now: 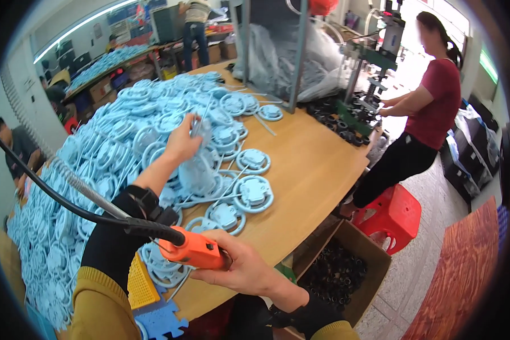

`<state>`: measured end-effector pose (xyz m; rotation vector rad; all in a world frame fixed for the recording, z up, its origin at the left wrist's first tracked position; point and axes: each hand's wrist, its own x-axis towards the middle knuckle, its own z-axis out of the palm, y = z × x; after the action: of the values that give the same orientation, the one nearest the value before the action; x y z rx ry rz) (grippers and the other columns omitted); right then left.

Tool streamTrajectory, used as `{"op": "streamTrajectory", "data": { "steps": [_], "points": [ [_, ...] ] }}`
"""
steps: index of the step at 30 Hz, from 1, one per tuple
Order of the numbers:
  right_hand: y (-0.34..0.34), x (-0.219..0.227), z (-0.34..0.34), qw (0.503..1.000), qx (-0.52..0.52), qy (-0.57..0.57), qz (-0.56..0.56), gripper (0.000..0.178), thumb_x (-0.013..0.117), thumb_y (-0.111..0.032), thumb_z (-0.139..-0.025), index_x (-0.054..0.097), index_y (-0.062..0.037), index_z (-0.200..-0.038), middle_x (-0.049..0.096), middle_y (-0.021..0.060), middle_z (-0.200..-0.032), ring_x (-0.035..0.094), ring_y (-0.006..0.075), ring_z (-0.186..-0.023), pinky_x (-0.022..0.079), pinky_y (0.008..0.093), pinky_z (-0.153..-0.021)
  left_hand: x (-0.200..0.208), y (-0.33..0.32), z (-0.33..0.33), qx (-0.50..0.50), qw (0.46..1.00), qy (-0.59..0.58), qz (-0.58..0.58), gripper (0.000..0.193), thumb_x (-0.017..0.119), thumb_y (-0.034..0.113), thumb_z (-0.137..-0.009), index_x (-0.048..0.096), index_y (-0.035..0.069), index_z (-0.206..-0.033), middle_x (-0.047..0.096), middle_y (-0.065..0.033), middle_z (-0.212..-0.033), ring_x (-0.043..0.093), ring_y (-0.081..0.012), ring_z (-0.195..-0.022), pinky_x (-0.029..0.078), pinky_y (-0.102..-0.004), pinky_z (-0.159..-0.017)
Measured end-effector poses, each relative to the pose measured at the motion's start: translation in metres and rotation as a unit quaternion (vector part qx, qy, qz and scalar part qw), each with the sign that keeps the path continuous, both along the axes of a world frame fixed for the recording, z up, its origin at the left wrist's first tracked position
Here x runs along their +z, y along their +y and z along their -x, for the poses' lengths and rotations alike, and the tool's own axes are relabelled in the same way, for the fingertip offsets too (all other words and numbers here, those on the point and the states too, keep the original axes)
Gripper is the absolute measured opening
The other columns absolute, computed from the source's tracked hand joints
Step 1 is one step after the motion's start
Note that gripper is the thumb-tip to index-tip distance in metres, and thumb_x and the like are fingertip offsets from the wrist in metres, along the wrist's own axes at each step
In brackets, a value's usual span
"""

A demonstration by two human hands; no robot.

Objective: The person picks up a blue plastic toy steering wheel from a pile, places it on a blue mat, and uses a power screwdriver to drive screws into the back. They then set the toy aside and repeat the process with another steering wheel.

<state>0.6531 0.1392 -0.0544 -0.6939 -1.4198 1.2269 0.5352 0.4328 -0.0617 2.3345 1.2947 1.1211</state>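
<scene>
My left hand (182,140) reaches out over a big heap of light blue round plastic parts (113,147) and grips one pale blue part (201,129) between its fingers, lifted a little above the pile. Closer to me, my right hand (241,266) is closed around an orange hand tool (194,250) with a black cable and a coiled metal hose (56,170) running off to the left. Both forearms wear black sleeves with yellow cuffs. Several loose blue parts (254,192) lie flat on the wooden table (306,170) beside the tool.
A person in a red shirt (436,102) works at a green machine (368,73) at the table's far right. A red stool (394,215) and a cardboard box of black rings (337,275) stand on the floor. Yellow and blue foam pads (144,297) lie by the near edge.
</scene>
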Motion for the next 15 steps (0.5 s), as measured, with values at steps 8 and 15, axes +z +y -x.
{"op": "streamTrajectory", "data": {
  "steps": [8,15],
  "points": [
    [0.051,-0.010,-0.011,0.984,-0.066,-0.130,-0.103,0.052,0.076,-0.021,-0.075,0.056,-0.0039,-0.119,0.060,0.0136,-0.114,0.058,0.0250,-0.105,0.044,0.0344,-0.091,0.034,0.043,0.100,-0.034,0.925,-0.372,0.061,0.032,0.062,0.004,-0.081,0.054,0.011,-0.110,0.063,-0.0039,-0.088,0.059,-0.0117,-0.071,0.047,-0.0289,-0.057],
    [0.228,-0.110,-0.128,0.827,-0.362,-0.427,-0.048,0.064,0.070,-0.042,-0.074,0.053,-0.0039,-0.122,0.050,0.0203,-0.125,0.046,0.0371,-0.117,0.041,0.0448,-0.096,0.101,0.079,0.209,0.145,0.846,-0.512,-0.019,0.031,0.067,0.007,-0.081,0.054,0.008,-0.109,0.060,-0.0061,-0.090,0.058,-0.0167,-0.076,0.048,-0.0324,-0.064]
  ]
}}
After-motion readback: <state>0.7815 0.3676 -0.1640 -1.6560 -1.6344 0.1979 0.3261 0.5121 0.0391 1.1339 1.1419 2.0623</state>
